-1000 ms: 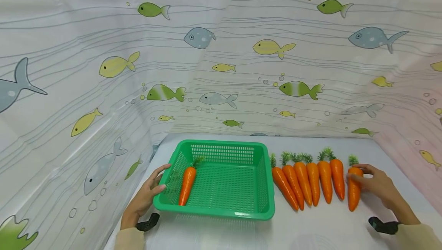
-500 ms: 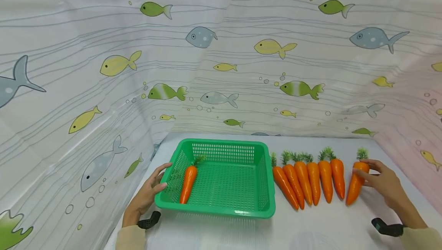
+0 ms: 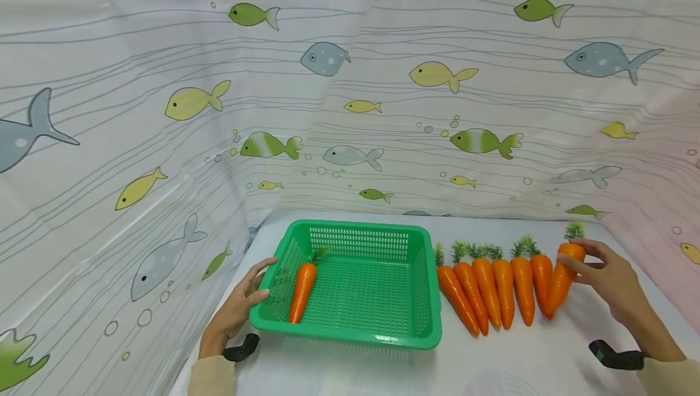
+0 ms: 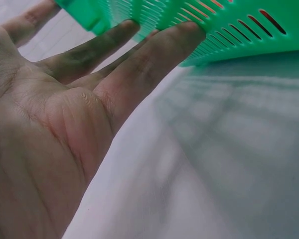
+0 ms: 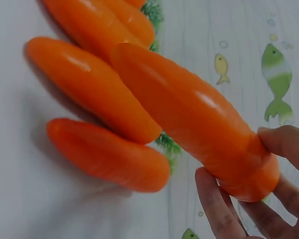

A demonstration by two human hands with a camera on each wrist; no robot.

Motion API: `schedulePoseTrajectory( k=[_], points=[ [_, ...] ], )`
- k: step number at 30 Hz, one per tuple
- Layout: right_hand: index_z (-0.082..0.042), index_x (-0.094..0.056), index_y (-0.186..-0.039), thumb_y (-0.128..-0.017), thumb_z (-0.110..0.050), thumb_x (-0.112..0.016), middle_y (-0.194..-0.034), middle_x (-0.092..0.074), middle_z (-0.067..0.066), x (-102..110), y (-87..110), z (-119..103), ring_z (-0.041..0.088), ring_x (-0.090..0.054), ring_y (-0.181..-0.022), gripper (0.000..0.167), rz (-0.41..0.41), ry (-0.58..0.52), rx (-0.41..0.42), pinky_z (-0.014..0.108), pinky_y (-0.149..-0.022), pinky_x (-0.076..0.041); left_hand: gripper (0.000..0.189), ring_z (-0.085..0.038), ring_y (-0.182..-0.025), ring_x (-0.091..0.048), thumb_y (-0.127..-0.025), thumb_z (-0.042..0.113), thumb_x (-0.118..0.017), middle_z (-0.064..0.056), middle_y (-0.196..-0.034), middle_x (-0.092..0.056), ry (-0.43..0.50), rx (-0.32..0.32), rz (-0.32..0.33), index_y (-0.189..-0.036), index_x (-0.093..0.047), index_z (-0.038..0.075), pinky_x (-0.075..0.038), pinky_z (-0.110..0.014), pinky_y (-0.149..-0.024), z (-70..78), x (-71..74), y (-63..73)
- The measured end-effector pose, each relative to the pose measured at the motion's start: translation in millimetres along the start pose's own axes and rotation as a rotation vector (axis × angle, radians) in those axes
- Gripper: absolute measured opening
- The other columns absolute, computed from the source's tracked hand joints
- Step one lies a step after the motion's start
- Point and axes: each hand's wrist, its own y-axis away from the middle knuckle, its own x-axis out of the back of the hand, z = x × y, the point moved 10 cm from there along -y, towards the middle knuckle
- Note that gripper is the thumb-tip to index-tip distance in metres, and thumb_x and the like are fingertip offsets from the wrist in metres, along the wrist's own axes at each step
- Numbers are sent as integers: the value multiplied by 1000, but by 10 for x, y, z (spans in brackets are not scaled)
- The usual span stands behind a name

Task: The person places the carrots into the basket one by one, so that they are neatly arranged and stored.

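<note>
My right hand [image 3: 614,274] grips an orange carrot [image 3: 564,280] near its thick top, thumb on one side and fingers on the other. Its green leaves point up and its tip slants down-left. In the right wrist view, this held carrot [image 5: 189,114] looms large over the others. Several carrots [image 3: 503,293] lie side by side right of a green basket [image 3: 350,336], and the held tip overlaps the rightmost one. Inside the basket, at its left, rests another carrot [image 3: 302,293]. My left hand [image 3: 235,306] touches the basket's left side, its fingers [image 4: 154,59] nearly straight against the slotted wall.
A white table [image 3: 470,372] carries everything. Behind and to the left stands a white sheet [image 3: 350,129] printed with fish and wavy lines, with a pinkish stretch at the right. Dark wrist cameras [image 3: 617,356] sit under both wrists.
The right hand has raised its carrot and tilted it, moving it away from me until its tip overlaps the row's last carrot. The left hand stays at the basket. The view shifts slightly.
</note>
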Motion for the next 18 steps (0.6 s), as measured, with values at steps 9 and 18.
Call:
schedulePoseTrajectory(
  k=[9, 18],
  points=[
    [3, -32, -157, -100, -46, -66, -152, -33, 36, -103, -9, -323, -13, -49, -83, 83, -22, -44, 57, 77, -90, -41, 65, -36, -123, -57, -105, 15, -51, -29, -158, -25, -10, 29, 31, -163, -20, 18, -56, -50, -91, -5, 10, 2],
    [1, -39, -154, -99, -43, -68, -149, -40, 35, -218, -17, -675, -10, -56, -82, 76, -36, -21, 133, 51, -83, -59, 66, -37, -121, -58, -105, 16, -52, -28, -156, -30, -19, 28, 36, -163, -22, 18, -56, -50, -91, 4, 12, 11]
  ],
)
